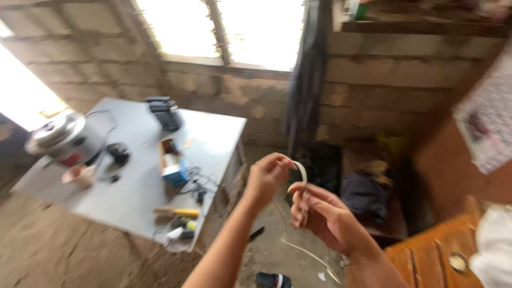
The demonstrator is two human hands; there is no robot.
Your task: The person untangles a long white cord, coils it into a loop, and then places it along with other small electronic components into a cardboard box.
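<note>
— So, gripping what, out in front?

— Pinching a thin pale strip (302, 173) between both hands: left hand (265, 180) closing on its curved top, right hand (322, 216) curling around the lower part, fingers narrow.

— And trailing where?

— Hanging down below the right hand, running toward the dirt floor (277, 250).

— Sitting off to the left?

— Resting well apart from the left hand: a grey table (133, 186) carrying a metal pot (64, 137), a small blue box (173, 162) and a yellow-handled tool (178, 212).

Left hand (265, 178): raised, fingers pinched together at the top, forearm bare.
Right hand (325, 216): just beside it, palm up, fingers loosely curled, thumb forward.
</note>
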